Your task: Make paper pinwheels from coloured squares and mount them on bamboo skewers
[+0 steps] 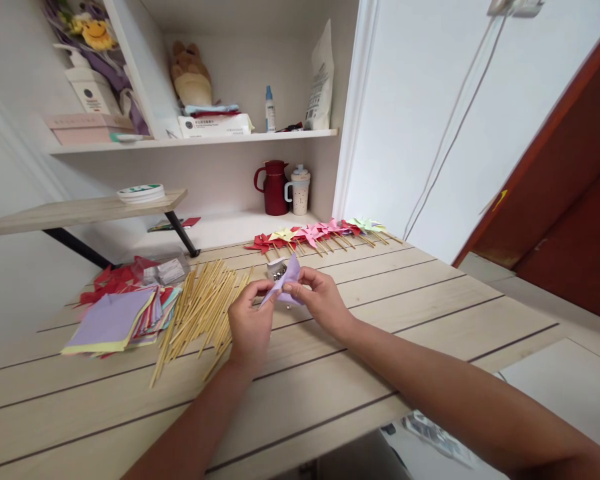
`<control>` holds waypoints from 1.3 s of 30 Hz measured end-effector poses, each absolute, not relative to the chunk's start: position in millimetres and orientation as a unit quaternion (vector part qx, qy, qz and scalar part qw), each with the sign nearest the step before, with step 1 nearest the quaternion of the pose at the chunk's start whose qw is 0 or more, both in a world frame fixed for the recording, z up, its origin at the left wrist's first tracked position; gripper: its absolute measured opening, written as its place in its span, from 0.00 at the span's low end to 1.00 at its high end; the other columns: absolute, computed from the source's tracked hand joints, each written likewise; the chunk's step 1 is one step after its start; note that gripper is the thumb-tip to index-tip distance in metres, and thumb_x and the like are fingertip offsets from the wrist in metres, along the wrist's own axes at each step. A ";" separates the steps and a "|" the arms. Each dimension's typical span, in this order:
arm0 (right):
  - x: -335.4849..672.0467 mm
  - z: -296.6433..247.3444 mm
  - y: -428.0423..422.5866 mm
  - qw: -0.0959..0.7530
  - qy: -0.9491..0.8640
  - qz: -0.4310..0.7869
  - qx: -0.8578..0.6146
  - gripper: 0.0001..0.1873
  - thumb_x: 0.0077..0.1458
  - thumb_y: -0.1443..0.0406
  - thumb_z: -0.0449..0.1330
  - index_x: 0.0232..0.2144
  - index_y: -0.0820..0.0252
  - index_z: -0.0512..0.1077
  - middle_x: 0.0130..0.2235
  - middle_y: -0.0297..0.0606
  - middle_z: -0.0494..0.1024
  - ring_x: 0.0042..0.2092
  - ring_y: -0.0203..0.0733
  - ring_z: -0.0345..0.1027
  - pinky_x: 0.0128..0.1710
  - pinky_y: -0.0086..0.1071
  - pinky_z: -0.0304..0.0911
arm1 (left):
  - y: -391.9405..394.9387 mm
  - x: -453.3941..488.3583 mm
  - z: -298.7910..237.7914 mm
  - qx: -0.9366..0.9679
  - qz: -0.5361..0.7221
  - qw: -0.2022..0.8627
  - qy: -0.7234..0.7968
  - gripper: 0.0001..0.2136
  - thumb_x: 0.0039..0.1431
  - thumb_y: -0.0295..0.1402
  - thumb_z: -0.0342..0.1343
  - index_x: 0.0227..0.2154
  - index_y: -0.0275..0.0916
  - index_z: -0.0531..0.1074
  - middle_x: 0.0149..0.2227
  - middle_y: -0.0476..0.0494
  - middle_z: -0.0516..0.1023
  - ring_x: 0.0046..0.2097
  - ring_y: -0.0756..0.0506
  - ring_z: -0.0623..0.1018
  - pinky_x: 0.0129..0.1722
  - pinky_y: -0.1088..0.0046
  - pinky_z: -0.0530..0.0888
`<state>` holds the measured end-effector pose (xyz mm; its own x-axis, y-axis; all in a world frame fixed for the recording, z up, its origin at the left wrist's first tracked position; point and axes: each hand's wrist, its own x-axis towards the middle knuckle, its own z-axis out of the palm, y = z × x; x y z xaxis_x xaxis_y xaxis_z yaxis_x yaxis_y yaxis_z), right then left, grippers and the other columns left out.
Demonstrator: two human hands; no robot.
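A sheet of purple paper (291, 272), partly bent up, is held above the table between my two hands. My left hand (251, 323) pinches its left edge between thumb and fingers. On the other side, my right hand (323, 297) grips it with the thumb across the front. Just behind the paper stands a small box of metal pins (279, 271), partly covered by it. To the left lie many loose wooden sticks (203, 307) and a stack of coloured paper squares (113, 317), purple on top. Finished paper pinwheels (310, 235) on sticks form a row at the back.
A low wooden riser (90, 212) with black legs stands at the back left, bearing a white round roll (141, 193). Red paper pieces (107, 283) lie beneath it. A dark red jug (275, 188) and a cup (300, 191) stand under the shelf (205, 140).
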<state>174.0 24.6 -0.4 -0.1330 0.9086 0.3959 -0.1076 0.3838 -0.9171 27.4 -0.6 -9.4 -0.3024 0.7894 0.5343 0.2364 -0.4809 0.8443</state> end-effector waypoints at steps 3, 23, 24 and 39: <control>174.8 0.0 24.1 0.575 -0.613 0.436 -0.322 0.14 0.50 0.55 0.69 0.24 0.58 0.72 0.26 0.31 0.71 0.31 0.38 0.61 0.33 0.32 0.58 | -3.2 25.7 -8.0 0.571 0.653 0.182 0.463 0.03 0.53 0.33 0.65 0.31 0.42 0.80 0.32 0.47 0.82 0.35 0.45 0.79 0.40 0.69 0.74; 170.3 1.6 20.5 0.585 -0.613 0.417 -0.330 0.13 0.52 0.56 0.67 0.25 0.57 0.72 0.26 0.31 0.71 0.30 0.38 0.62 0.34 0.33 0.59 | -4.8 27.3 -5.9 0.595 0.668 0.128 0.429 0.03 0.55 0.31 0.63 0.32 0.44 0.81 0.35 0.45 0.82 0.39 0.43 0.80 0.45 0.65 0.75; 169.9 0.8 22.2 0.587 -0.603 0.433 -0.324 0.14 0.51 0.55 0.68 0.25 0.57 0.72 0.26 0.31 0.71 0.30 0.38 0.61 0.34 0.33 0.59 | -3.5 28.0 -6.5 0.576 0.672 0.160 0.437 0.03 0.54 0.32 0.64 0.32 0.43 0.81 0.34 0.45 0.82 0.38 0.43 0.80 0.43 0.66 0.75; 171.7 3.9 23.6 0.584 -0.587 0.465 -0.313 0.17 0.49 0.53 0.69 0.23 0.58 0.71 0.24 0.29 0.68 0.28 0.36 0.58 0.31 0.32 0.57 | 4.9 29.2 -7.4 0.476 0.665 0.345 0.461 0.12 0.48 0.38 0.69 0.33 0.38 0.81 0.31 0.46 0.82 0.33 0.47 0.78 0.35 0.73 0.73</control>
